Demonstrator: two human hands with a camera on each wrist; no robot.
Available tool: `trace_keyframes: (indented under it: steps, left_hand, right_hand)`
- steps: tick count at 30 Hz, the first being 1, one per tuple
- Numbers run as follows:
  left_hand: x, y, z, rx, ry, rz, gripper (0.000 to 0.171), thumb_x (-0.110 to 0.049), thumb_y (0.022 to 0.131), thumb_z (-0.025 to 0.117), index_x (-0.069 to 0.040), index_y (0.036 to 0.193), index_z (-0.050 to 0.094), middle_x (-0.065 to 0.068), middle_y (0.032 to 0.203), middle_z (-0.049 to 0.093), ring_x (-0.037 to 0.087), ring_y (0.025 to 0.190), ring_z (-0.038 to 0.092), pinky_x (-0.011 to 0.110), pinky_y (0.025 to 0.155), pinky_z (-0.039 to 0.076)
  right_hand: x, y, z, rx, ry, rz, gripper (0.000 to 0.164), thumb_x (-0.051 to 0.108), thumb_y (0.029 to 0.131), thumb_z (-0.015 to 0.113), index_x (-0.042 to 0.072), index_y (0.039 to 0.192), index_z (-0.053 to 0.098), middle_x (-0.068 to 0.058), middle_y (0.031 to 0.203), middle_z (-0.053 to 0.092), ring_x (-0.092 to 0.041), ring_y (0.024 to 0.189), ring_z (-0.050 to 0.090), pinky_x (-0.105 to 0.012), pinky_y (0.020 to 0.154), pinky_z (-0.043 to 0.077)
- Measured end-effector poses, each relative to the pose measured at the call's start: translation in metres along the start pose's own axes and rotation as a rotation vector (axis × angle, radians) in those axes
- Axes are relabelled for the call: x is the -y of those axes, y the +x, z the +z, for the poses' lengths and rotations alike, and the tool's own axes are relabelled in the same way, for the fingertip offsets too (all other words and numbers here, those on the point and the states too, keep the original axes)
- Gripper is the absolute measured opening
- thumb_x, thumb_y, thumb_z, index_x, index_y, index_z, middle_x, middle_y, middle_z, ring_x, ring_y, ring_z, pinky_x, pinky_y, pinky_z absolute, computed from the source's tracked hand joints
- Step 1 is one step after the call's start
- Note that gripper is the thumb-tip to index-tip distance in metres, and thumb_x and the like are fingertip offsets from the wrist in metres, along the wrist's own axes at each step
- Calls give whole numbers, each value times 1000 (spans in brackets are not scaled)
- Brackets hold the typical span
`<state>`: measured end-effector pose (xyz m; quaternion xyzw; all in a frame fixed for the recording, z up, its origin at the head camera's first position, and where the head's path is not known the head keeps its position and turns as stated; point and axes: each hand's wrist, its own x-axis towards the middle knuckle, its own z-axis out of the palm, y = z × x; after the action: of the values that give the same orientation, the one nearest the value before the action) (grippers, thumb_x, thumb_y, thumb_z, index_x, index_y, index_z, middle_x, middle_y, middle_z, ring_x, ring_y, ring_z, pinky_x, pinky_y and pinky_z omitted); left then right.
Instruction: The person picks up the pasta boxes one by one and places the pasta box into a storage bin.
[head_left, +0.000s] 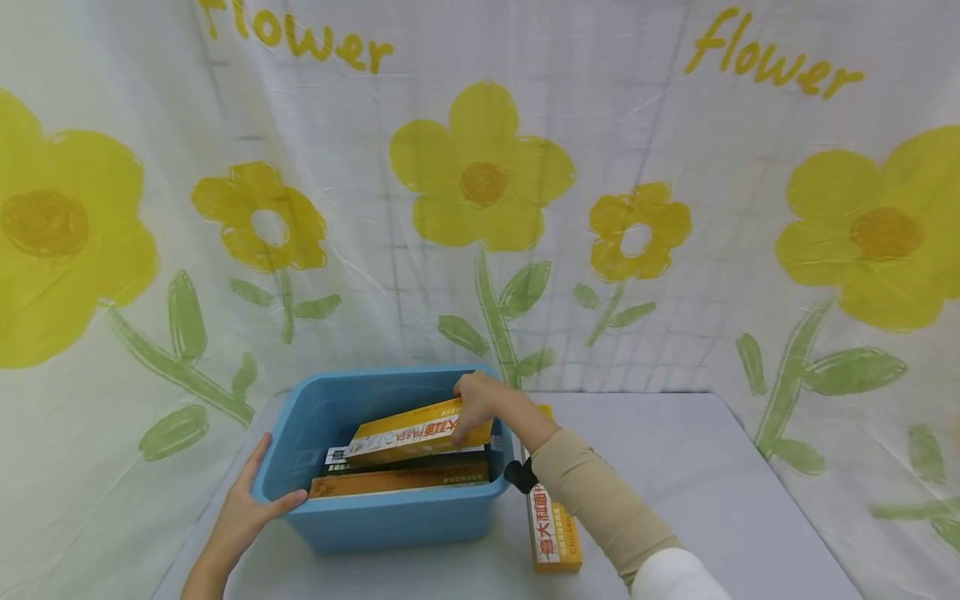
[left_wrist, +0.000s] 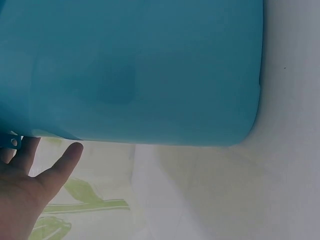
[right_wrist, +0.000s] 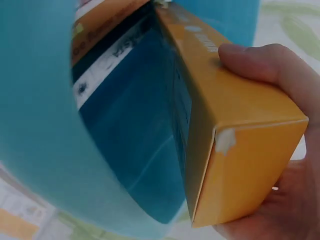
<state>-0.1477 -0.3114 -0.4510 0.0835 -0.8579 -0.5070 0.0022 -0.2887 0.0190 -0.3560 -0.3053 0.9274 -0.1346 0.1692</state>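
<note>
A blue plastic bin (head_left: pixel 397 521) stands on the table. My right hand (head_left: pixel 480 404) grips the right end of a yellow pasta box (head_left: pixel 408 433), thumb on one face and fingers on the other. That box slants inside the bin, its left end lower. In the right wrist view its yellow end panel (right_wrist: pixel 250 170) faces the camera. Below it in the bin lie a dark box with a white strip (head_left: pixel 337 456) and a brown-orange box (head_left: pixel 401 480) along the front wall. My left hand (head_left: pixel 240 508) spans the bin's front left corner, thumb and fingers extended against the rim.
Another yellow pasta box (head_left: pixel 555 525) lies on the table (head_left: pixel 675 483) right of the bin, partly hidden by my right forearm. A white curtain (head_left: pixel 360 200) painted with yellow flowers hangs behind the table.
</note>
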Motion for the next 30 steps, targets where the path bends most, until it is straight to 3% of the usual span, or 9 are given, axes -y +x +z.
trace_keyframes:
  steps: [5,11,14,16,19,21,30]
  left_hand:
    - [-1,0,0,-6,10,4,112,-24,84,75,-13,156,-10,36,154,2,59,136,15,70,101,29]
    - [-2,-1,0,-11,-1,3,111,-24,84,75,-12,155,-10,37,154,3,59,135,16,70,101,29]
    - [-2,-1,0,-4,0,-5,111,-25,85,75,-13,155,-11,36,154,2,59,135,16,70,101,29]
    - [-2,-1,-1,2,2,-6,111,-26,85,74,-14,155,-11,36,155,2,58,135,16,71,101,29]
    - [-2,-2,-1,5,-6,11,110,-25,85,74,-14,156,-10,36,154,2,59,135,16,72,100,29]
    - [-1,-3,-1,2,-12,25,110,-24,85,74,-13,156,-10,37,154,3,59,134,17,72,99,29]
    - [0,-4,0,-12,-30,42,108,-22,85,73,-12,156,-8,38,153,6,58,132,22,72,98,31]
  right_hand:
    - [3,2,-1,-43,-131,21,40,35,72,86,8,78,58,-1,68,42,-13,58,39,-26,52,35]
    - [2,6,-3,-157,-256,-8,53,43,68,87,16,59,42,5,56,31,-9,50,31,-23,48,30]
    - [3,8,-4,-134,-243,-32,43,39,68,88,11,67,56,4,60,41,-10,53,38,-23,49,34]
    - [5,8,-4,-82,-210,-47,38,34,70,87,6,88,68,0,76,59,-13,64,54,-24,57,45]
    - [8,7,-4,-16,-149,-58,59,26,72,86,1,121,65,-10,112,66,-21,92,65,-28,74,54]
    - [8,8,-4,5,-93,-60,66,21,74,85,-1,130,58,-15,126,61,-26,105,63,-32,83,54]
    - [16,16,-8,-114,-177,-121,61,38,72,86,2,116,67,-11,105,68,-22,90,65,-30,76,54]
